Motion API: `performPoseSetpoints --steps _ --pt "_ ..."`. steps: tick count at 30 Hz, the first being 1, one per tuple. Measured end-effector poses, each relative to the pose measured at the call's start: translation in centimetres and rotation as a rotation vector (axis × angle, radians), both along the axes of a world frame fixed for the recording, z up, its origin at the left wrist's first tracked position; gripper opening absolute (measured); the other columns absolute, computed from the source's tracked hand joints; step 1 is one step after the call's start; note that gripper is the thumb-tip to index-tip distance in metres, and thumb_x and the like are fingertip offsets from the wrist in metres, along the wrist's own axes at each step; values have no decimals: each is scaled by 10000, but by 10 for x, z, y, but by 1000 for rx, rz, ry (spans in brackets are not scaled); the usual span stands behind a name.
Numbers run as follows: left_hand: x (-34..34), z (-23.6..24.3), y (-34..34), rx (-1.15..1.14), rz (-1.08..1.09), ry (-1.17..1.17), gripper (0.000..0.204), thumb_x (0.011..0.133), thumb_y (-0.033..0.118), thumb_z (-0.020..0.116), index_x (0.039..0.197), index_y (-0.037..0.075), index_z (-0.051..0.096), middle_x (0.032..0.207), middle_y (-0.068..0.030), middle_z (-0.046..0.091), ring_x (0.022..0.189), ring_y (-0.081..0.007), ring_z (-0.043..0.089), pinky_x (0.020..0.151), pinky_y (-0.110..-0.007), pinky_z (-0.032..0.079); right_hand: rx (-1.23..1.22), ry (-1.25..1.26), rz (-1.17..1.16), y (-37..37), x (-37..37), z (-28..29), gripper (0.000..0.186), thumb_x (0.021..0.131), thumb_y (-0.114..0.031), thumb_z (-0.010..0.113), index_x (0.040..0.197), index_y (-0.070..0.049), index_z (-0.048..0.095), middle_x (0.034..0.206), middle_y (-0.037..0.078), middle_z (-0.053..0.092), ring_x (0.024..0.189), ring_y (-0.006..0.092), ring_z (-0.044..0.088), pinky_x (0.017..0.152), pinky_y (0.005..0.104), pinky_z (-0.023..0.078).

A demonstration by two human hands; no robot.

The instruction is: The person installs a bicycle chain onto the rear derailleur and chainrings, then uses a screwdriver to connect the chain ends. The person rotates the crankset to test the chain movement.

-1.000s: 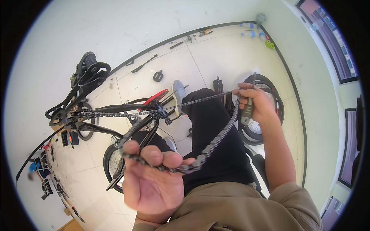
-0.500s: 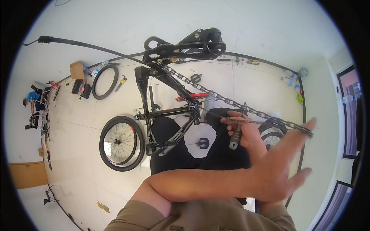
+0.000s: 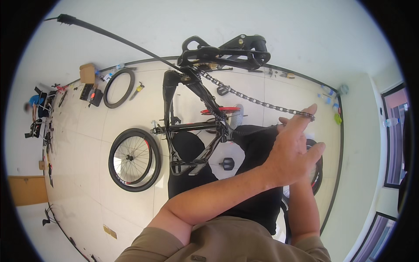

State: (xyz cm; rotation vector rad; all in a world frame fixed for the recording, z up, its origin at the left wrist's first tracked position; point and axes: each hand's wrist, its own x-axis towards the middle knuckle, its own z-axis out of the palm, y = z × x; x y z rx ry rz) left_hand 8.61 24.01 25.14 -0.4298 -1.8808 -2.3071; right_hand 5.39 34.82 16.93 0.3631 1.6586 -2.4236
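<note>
And the left hand (image 3: 289,153) has been swung over the right forearm (image 3: 305,212), toward the right edge of the floor (image 3: 96,170)! The chain (image 3: 262,103) is strung above the floor, from the top end of the frame (image 3: 192,127) to the left forefinger (image 3: 307,112), borne there with the thumb (image 3: 317,151) spread wide. The right hand (image 3: 283,120) is now mostly masked (its grip cannot be told), so anything done there seems harder to be followed.

No text readable; marks on wheel (image 3: 129,157) too small to make out.
</note>
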Motion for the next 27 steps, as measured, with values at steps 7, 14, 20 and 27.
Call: performPoseSetpoints --steps 7,14,20,27 --pt "-26 -19 -22 -479 257 179 664 835 133 672 1382 -123 394 1344 -302 483 1263 -420 472 1087 -432 359 226 257 -109 -13 -39 6 196 848 -68 711 1021 11 663 831 23 635 668 85 530 575 220 430" --pt "39 -42 -67 -439 15 -82 550 876 134 681 1362 -44 494 1385 -249 517 1301 -363 502 1088 -388 396 763 771 -139 -30 -57 11 147 837 -38 699 979 0 699 780 -20 618 662 45 480 610 218 405" --pt "89 34 -142 1 -678 3 487 863 75 725 1322 12 576 1307 -208 603 1197 -348 602 1014 -473 471 601 403 101 -41 -46 16 150 837 -41 711 980 1 699 737 -21 616 622 44 492 559 221 394" --pt "50 55 -225 254 334 350 421 928 17 501 1346 -28 494 1061 -215 667 956 -284 640 874 -448 498 625 409 148 -52 -41 29 106 838 -69 732 931 -22 711 682 -29 584 555 39 484 477 215 362"
